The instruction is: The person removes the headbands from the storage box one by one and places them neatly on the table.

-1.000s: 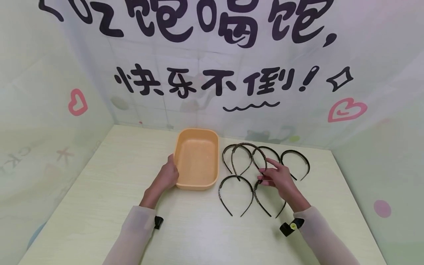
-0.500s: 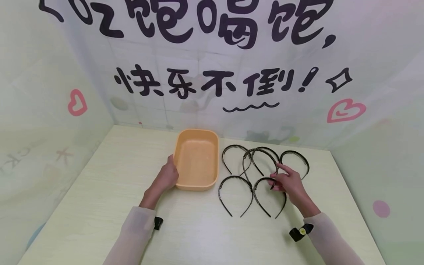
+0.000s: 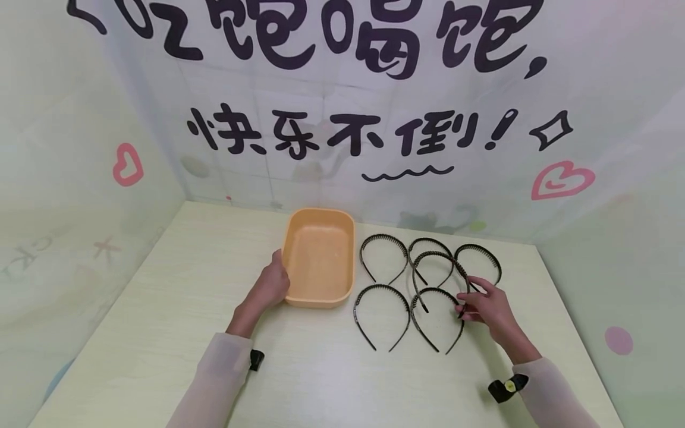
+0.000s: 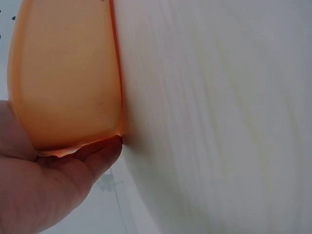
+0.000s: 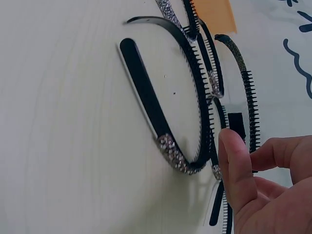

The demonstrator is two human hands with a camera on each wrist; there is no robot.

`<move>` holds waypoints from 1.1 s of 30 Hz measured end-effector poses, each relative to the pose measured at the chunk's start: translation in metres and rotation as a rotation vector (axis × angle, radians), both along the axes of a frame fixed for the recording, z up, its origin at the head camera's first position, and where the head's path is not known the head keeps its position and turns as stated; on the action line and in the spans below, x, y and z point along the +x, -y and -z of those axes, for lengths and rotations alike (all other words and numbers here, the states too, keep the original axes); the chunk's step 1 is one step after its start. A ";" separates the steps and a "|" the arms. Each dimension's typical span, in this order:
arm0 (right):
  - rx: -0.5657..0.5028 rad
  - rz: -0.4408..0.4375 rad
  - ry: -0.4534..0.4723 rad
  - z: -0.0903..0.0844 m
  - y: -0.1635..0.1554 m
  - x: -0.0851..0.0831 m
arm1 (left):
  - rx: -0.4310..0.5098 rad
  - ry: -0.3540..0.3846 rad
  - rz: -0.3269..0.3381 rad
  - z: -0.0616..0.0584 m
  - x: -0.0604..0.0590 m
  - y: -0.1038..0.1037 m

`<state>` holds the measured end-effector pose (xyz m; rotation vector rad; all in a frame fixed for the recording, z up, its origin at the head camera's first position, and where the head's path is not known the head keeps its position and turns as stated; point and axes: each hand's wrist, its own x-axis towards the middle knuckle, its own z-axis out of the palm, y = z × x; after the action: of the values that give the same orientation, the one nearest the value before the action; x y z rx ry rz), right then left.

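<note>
Orange tray (image 3: 319, 260) empty, gripped by left hand (image 3: 270, 285); at its 3 o'clock, right hand (image 3: 489, 306) pinching raised headband (image 3: 440, 267); five headbands (image 3: 381, 315) flat on the table.

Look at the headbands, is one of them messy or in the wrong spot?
Yes, one headband lies across the others instead of in its own spot: it overlaps the back middle one and the front right one. The right hand pinches its end. The other five sit in two tidy rows beside the tub, which the left hand holds.
</note>
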<state>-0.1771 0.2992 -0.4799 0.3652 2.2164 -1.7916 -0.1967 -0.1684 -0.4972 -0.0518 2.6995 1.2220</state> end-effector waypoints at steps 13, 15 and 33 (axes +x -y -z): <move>0.032 0.014 0.001 0.004 -0.030 0.013 | -0.012 0.004 -0.007 0.001 0.000 0.000; 0.041 0.019 0.005 0.004 -0.036 0.016 | -0.011 0.003 -0.004 0.002 0.000 0.000; 0.077 0.054 0.071 0.006 -0.080 0.047 | -0.019 0.002 -0.001 0.000 0.000 -0.002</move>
<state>-0.1302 0.3796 -0.4863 0.5016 2.2511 -1.6948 -0.1971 -0.1669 -0.4972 -0.0576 2.7101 1.1958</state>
